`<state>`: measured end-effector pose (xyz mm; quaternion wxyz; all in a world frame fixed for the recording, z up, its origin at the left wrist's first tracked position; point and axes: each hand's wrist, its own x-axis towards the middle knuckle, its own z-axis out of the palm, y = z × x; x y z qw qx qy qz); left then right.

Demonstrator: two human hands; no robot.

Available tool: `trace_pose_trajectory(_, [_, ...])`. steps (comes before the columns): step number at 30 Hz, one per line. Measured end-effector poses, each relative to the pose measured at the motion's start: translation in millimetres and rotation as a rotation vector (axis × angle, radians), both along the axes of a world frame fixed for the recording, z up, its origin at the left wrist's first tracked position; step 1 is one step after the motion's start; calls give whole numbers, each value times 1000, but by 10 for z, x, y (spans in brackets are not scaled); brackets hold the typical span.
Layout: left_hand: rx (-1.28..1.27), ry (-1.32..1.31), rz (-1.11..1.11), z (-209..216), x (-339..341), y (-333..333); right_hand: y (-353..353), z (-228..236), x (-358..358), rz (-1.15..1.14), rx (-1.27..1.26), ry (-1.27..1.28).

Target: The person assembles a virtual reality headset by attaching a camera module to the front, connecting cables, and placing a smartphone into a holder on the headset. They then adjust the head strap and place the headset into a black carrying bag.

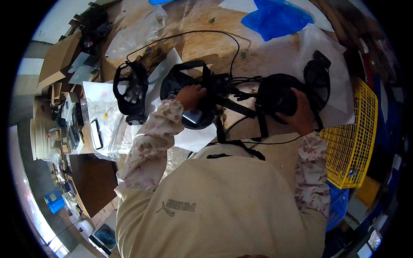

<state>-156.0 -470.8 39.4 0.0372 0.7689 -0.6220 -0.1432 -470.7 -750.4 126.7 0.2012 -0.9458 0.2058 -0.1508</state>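
Note:
On the worktable in front of me lies a black bag with straps (172,84), a silver flat device (192,116) showing at its near side. My left hand (191,96) rests on this bag, its fingers bent over the right part; the fingertips are partly hidden in the dark fabric. To the right is a black rounded piece of strapped gear (275,92). My right hand (302,114) grips its right side, thumb and fingers apart around it. Black cables (245,81) and straps run between the two pieces.
Another black strap harness (131,92) lies at the left, near a phone-like white object (96,134) on clear plastic. Blue plastic film (277,19) lies at the back. A yellow crate (355,137) stands at the right, and an open cardboard box (59,62) at the far left.

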Motion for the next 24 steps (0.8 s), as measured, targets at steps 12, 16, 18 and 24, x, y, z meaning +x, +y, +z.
trace_pose_trajectory(12, [-66, -204, 149, -131, 453, 280, 71, 38, -109, -60, 54, 37])
trace_pose_trajectory(16, [-27, -55, 137, 98, 409, 248, 92, 26, -113, -53, 34, 30])
trace_pose_trajectory(18, [-44, 93, 174, 212, 329, 194, 109, 54, -112, -50, 35, 31])
trace_pose_trajectory(24, [-25, 470, 117, 702, -17, 70, 231, 77, 130, 37, -75, -41])
